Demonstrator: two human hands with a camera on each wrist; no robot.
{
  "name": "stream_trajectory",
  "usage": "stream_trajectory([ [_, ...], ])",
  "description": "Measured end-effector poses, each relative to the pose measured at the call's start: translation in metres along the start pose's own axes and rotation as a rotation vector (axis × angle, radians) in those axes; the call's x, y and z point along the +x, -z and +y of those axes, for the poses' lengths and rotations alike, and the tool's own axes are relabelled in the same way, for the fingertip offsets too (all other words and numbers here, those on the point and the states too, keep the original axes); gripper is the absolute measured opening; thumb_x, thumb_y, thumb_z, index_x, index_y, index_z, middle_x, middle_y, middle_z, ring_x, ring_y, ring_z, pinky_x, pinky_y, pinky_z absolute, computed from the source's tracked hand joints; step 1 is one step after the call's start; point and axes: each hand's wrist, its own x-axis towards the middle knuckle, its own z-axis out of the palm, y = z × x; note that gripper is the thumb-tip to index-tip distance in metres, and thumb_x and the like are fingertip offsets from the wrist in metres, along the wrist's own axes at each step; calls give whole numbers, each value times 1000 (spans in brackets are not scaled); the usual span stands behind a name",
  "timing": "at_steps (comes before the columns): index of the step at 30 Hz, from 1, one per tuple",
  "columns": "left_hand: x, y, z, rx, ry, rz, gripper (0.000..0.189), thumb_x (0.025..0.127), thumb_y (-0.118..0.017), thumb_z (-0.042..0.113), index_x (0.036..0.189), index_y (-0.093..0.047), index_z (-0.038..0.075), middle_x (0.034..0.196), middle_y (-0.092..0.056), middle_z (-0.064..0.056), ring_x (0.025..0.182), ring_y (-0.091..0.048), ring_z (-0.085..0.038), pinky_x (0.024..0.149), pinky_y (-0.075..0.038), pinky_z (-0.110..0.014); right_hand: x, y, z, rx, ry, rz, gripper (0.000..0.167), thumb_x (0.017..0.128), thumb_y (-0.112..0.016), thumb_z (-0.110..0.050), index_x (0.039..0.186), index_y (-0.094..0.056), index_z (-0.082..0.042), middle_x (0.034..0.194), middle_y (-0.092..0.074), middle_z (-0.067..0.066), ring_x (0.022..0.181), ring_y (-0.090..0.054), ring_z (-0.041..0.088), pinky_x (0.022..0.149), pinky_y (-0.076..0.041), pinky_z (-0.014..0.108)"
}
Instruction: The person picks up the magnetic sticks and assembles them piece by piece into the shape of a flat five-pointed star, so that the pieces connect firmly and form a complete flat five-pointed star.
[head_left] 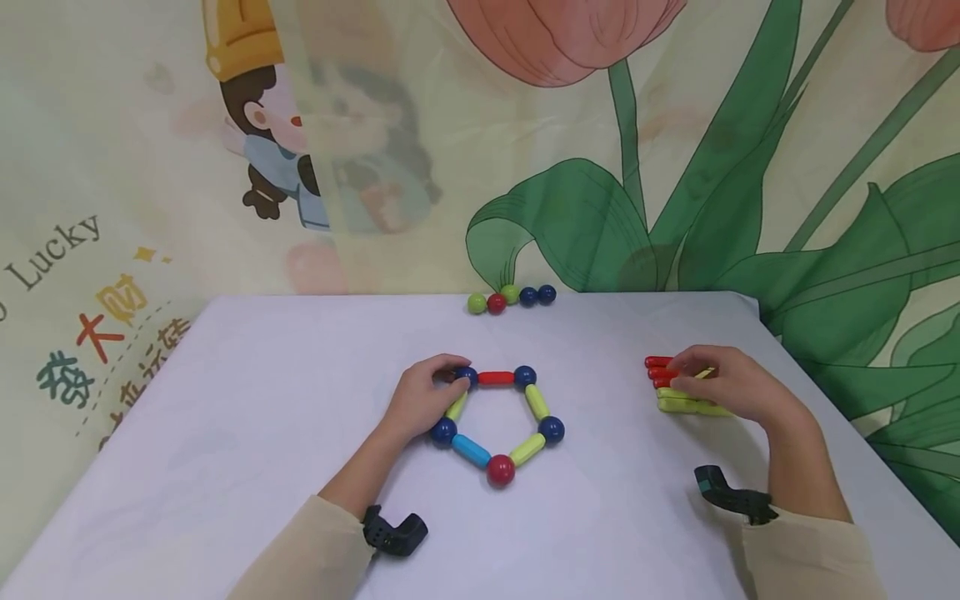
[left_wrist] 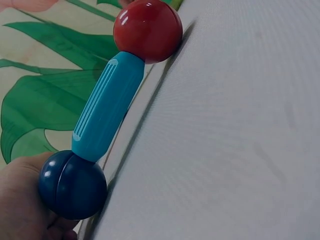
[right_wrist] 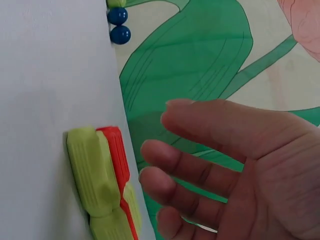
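On the white table lies a five-sided ring of rods and balls: a red rod, a blue rod, yellow-green rods, dark blue balls and one red ball. My left hand pinches the upper-left dark blue ball between thumb and fingers. The left wrist view shows the blue rod joining the red ball and a dark blue ball. My right hand, fingers spread and holding nothing, hovers over loose red rods and yellow-green rods.
Along the table's back edge sit several loose balls, among them a green ball, a red ball and dark blue balls. Behind stands a printed cloth with tulips and a cartoon figure. Each wrist wears a black camera band.
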Motion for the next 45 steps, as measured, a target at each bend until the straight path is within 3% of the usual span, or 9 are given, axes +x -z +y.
stream_trajectory([
  [7,-1,1,-2,-11,-14,-2,31,96,-72,21,127,-72,18,120,-73,-5,110,-63,-24,101,-51,-46,1,0,8,-67,-92,-38,39,91,-76,-27,120,-66,-3,122,-59,26,111,-50,42,75,-57,36],
  [13,-1,1,-3,-17,-13,-1,31,96,-72,21,127,-72,18,119,-73,-4,110,-63,-23,101,-51,-46,4,-3,13,-88,-159,-78,35,89,-78,-22,116,-68,-2,116,-61,24,106,-53,39,76,-58,38],
  [23,-1,0,-3,-13,-8,-1,31,96,-72,22,127,-72,19,117,-73,-3,108,-62,-22,100,-51,-45,3,-5,11,-120,-137,-104,28,81,-84,-17,104,-72,-6,112,-62,20,103,-51,36,75,-57,39],
  [37,0,0,-4,-12,-17,0,31,96,-72,21,127,-72,19,117,-73,-3,108,-63,-22,101,-51,-45,2,-8,15,-134,-106,-150,28,82,-84,-17,105,-72,-8,97,-62,9,97,-52,28,71,-52,34],
  [45,1,0,-5,-10,-17,1,31,97,-72,22,128,-72,18,118,-73,-3,109,-63,-23,102,-51,-45,1,-5,14,-90,-99,-168,29,86,-82,-20,107,-68,-7,107,-62,11,98,-53,26,73,-54,33],
])
